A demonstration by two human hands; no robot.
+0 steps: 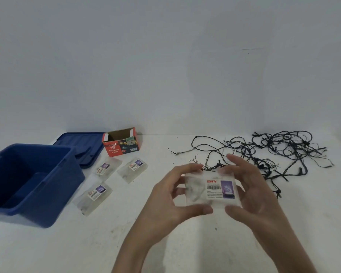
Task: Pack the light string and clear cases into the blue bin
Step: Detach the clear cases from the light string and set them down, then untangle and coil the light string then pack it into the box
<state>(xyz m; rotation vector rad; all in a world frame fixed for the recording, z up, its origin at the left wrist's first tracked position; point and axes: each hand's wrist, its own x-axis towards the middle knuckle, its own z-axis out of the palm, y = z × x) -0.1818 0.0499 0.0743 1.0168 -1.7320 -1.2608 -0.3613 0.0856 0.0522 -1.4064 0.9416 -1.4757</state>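
Your left hand and right hand pinch 1 clear case by its edges, label up, ready for the blue bin at the table's left edge

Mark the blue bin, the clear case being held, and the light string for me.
blue bin (55, 198): head view, its outer front wall.
held clear case (215, 188): head view, its printed label.
light string (273, 147): head view, dense middle of the tangle.

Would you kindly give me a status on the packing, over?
Left hand and right hand grip one clear case. Three more cases lie beside blue bin, light string loose on table. Nothing in the way.
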